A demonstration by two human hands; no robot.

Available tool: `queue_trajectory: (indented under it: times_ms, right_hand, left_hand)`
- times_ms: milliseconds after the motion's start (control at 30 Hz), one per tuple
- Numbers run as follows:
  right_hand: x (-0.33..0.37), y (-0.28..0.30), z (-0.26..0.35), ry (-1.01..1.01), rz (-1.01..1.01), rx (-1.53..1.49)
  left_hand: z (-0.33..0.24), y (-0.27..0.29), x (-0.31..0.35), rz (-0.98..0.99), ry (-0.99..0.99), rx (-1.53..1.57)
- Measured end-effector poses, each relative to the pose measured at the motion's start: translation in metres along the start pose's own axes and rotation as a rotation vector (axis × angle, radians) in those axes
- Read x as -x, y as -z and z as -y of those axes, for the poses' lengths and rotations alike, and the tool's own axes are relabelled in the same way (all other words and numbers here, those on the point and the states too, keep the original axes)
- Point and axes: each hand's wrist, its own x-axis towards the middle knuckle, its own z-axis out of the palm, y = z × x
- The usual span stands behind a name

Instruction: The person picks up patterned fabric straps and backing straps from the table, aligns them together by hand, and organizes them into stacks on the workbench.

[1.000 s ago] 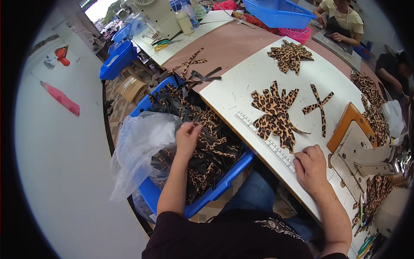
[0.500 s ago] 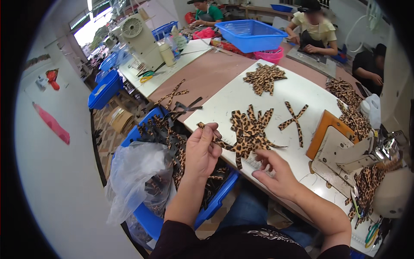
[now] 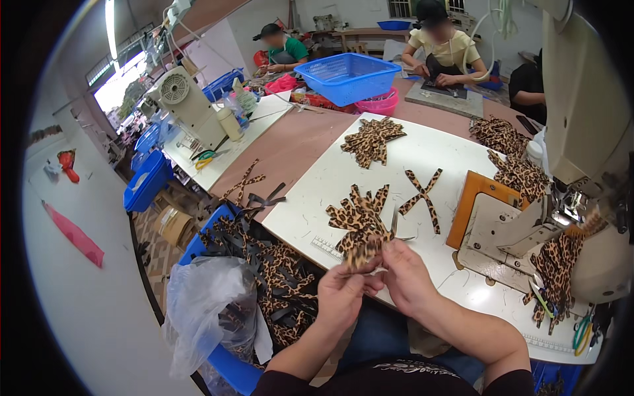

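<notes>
Close together at the near edge of the white tabletop [image 3: 310, 191], my left hand [image 3: 339, 294] and my right hand [image 3: 408, 276] pinch a leopard-print fabric strip [image 3: 362, 256] between them. Motion blurs part of this strip, and my fingers hide its ends. Just beyond my hands lies a fanned pile of leopard-print strips [image 3: 357, 214], partly behind the held one. To its right, two strips form a crossed pair [image 3: 421, 199] on the table. Farther back sits another leopard-print pile [image 3: 372, 140].
At right stands a sewing machine [image 3: 505, 237] with leopard pieces [image 3: 560, 267] beside it and scissors [image 3: 584, 332] near the edge. A blue bin [image 3: 196, 245] of strips and a plastic bag [image 3: 214, 297] are at lower left. Two people work across the table, another at far right.
My left hand has come right and nearer to me, from over the bin side to beside my right hand. Both hands now meet on the strip. The view has shifted.
</notes>
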Motion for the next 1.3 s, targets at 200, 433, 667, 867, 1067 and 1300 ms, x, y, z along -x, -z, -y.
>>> queue_trajectory:
  times_ms: [200,433,667,867,1067,1300]
  right_hand:
    - [0.001,0.011,0.009,0.134,-0.099,0.080]
    - [0.017,0.013,-0.003,0.154,-0.075,0.161]
    - [0.047,0.047,0.024,0.089,-0.198,0.366]
    - [0.086,0.095,0.078,0.322,-0.301,0.549]
    - [0.162,0.174,0.158,0.669,-0.924,0.881]
    - [0.163,0.224,0.177,0.375,-1.441,1.980]
  left_hand:
    - [0.004,0.013,0.003,-0.031,0.208,-0.218]
    - [-0.028,0.008,-0.027,0.000,0.002,-0.478]
    - [0.015,-0.046,-0.054,0.057,0.135,-0.440]
    - [0.049,-0.020,-0.076,0.084,0.005,-0.606]
    - [0.072,0.001,-0.073,0.048,0.068,-0.718]
    - [0.058,0.017,-0.062,-0.015,-0.005,-0.682]
